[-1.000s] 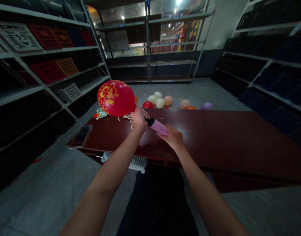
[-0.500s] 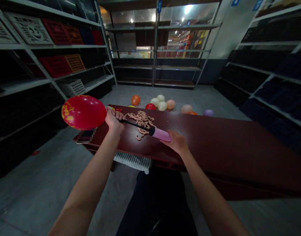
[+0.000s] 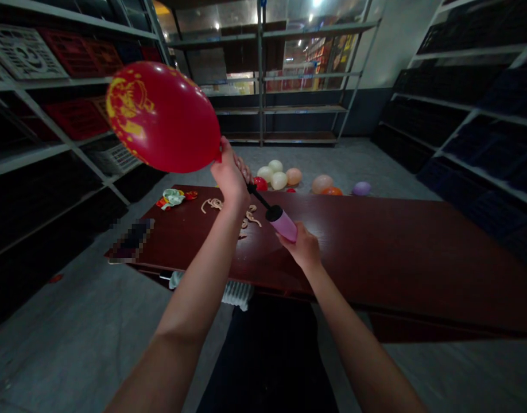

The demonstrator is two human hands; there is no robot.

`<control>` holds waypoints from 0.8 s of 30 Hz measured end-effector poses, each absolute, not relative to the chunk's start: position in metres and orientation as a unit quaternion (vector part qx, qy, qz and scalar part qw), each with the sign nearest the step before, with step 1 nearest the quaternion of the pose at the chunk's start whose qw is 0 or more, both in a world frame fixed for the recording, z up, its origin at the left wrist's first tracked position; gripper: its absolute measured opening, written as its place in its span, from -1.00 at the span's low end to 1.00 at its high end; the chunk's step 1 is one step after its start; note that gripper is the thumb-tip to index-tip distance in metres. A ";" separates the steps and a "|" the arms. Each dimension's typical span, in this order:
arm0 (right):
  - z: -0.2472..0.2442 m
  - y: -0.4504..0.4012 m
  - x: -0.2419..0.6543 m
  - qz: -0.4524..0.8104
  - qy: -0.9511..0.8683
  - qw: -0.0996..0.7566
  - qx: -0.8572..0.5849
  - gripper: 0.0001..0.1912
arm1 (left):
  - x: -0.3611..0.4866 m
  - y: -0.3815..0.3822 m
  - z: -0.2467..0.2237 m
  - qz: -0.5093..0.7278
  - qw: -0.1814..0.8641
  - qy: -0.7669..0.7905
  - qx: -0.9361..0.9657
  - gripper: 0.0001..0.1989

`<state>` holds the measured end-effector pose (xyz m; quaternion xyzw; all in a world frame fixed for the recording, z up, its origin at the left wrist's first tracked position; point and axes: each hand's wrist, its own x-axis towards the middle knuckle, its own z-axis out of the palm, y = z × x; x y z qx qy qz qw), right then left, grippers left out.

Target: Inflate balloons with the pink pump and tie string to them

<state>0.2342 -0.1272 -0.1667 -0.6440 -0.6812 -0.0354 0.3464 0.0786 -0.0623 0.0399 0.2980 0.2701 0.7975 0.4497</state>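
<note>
A red balloon (image 3: 164,117) with yellow print, swollen with air, points up to the left. At its neck my left hand (image 3: 232,175) is closed, with the black end of a hand pump under the same fingers. The nozzle itself is hidden by the hand. My right hand (image 3: 302,246) is wrapped round the pink barrel of the balloon pump (image 3: 285,225). Between the hands a black rod shows. Beneath my left forearm lies a tangle of beige modelling balloons (image 3: 251,217), partly covered.
Limp red and pale green balloons (image 3: 174,198) and a blurred flat dark object (image 3: 134,238) lie at the left of the brown table (image 3: 396,246). Several inflated balloons (image 3: 279,180) rest on the floor beyond it. Shelves with crates (image 3: 24,51) stand around.
The balloon has grown bigger and risen with my left hand, which moved up and right. The black rod between my hands shows shorter. The view has shifted slightly.
</note>
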 end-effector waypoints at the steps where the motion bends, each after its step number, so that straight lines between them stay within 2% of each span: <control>1: -0.167 -0.127 0.234 -0.029 -0.677 0.350 -0.647 -0.47 | 0.090 -0.061 0.033 0.790 0.457 0.273 0.306 -0.43; 5: -0.167 -0.125 0.233 -0.012 -0.662 0.344 -0.666 -0.48 | 0.122 -0.064 -0.003 0.756 0.493 0.290 0.317 -0.40; 9: -0.165 -0.124 0.232 -0.029 -0.673 0.331 -0.661 -0.50 | 0.121 -0.066 -0.028 0.751 0.512 0.292 0.299 -0.41; 16: -0.161 -0.128 0.226 -0.072 -0.730 0.284 -0.617 -0.56 | 0.071 -0.065 -0.054 0.756 0.551 0.289 0.206 -0.47; 24: -0.154 -0.137 0.222 -0.118 -0.778 0.214 -0.579 -0.56 | 0.002 -0.080 -0.071 0.777 0.512 0.352 0.106 -0.46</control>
